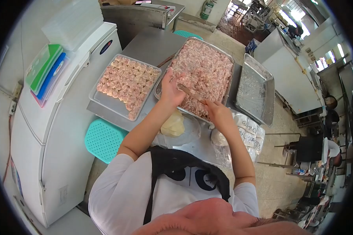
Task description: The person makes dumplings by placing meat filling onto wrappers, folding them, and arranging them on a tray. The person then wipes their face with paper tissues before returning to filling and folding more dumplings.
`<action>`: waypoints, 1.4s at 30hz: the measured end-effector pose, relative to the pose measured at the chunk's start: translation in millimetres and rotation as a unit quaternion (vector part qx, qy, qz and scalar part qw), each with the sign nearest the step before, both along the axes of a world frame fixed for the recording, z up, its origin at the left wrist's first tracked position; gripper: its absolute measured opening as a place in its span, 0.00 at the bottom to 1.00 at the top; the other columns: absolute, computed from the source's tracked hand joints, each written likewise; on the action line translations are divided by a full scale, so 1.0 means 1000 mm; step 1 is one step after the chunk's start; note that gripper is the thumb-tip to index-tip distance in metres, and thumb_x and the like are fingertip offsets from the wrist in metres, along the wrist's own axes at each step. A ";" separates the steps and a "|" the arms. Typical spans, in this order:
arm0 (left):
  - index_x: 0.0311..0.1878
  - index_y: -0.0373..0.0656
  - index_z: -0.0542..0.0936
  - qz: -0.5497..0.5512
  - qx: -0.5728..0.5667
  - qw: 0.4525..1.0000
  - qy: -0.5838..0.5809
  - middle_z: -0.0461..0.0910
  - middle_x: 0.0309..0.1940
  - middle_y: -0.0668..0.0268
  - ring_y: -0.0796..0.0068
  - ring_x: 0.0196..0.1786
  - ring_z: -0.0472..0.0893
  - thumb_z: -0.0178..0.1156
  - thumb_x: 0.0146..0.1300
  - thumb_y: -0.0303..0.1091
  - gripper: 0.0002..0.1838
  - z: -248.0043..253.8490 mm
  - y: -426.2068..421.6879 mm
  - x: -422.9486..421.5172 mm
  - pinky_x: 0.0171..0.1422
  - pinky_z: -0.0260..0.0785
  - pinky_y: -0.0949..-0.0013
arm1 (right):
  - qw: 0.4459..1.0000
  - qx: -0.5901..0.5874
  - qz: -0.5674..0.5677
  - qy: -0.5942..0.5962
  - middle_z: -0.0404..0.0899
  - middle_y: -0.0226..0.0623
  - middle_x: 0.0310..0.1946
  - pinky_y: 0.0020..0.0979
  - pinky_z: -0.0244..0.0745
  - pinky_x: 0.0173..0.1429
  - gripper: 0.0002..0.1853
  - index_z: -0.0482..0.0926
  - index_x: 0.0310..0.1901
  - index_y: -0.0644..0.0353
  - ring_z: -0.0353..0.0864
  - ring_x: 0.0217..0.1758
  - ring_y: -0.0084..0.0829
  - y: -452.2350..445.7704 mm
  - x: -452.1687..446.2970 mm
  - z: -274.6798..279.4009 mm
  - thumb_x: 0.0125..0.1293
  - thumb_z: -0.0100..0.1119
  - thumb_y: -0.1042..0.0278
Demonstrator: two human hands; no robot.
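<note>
My right hand is closed around the handle of a flat wooden spatula, whose tip reaches to my left hand. My left hand is cupped over the near left edge of a metal tray; its fingers curl round something I cannot make out. Pinkish ground meat fills that tray. On the left, a clear plastic tray bears rows of small meat-filled dumplings. Below my left wrist, a stack of pale yellow dumpling wrappers lies on plastic film.
White plastic-wrapped packs with handwriting lie near my right forearm. Right of the meat stands another metal tray with residue. A turquoise stool and a white chest freezer are on the left. Another person is at the far right.
</note>
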State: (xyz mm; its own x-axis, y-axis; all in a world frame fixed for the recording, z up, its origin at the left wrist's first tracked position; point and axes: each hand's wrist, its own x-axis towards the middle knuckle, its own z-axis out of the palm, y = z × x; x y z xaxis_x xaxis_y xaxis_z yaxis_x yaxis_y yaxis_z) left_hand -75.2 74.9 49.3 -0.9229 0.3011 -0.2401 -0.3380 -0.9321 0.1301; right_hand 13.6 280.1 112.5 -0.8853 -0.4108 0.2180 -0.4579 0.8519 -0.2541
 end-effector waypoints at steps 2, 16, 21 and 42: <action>0.64 0.47 0.66 -0.019 0.029 0.999 0.033 0.72 0.54 0.53 0.52 0.60 0.71 0.58 0.64 0.49 0.29 0.003 -0.009 0.002 0.61 0.66 0.49 | 0.985 -0.168 0.028 -0.003 0.78 0.46 0.26 0.39 0.73 0.34 0.14 0.80 0.50 0.60 0.80 0.30 0.46 0.010 -0.003 0.021 0.69 0.52 0.63; 0.51 0.43 0.81 0.047 -0.646 0.513 0.563 0.83 0.44 0.63 0.64 0.47 0.80 0.74 0.48 0.40 0.26 0.021 -0.049 0.009 0.60 0.69 0.65 | 0.943 -0.230 0.007 -0.243 0.71 0.27 0.21 0.25 0.66 0.29 0.15 0.79 0.53 0.62 0.68 0.25 0.18 0.010 0.012 0.019 0.71 0.54 0.63; 0.50 0.45 0.82 -0.126 -0.660 0.512 0.536 0.83 0.38 0.59 0.62 0.43 0.82 0.71 0.47 0.40 0.24 0.011 -0.040 -0.015 0.52 0.73 0.64 | 0.964 -0.218 0.065 -0.140 0.79 0.35 0.27 0.32 0.71 0.32 0.13 0.80 0.51 0.59 0.77 0.28 0.26 0.029 -0.008 -0.010 0.69 0.55 0.64; 0.53 0.44 0.78 -0.132 -0.665 0.497 0.541 0.82 0.40 0.62 0.68 0.45 0.80 0.73 0.48 0.38 0.27 0.053 -0.011 0.014 0.54 0.70 0.66 | 0.949 -0.270 0.008 -0.164 0.80 0.34 0.29 0.29 0.71 0.37 0.15 0.79 0.54 0.60 0.74 0.31 0.24 0.041 0.025 -0.004 0.70 0.56 0.62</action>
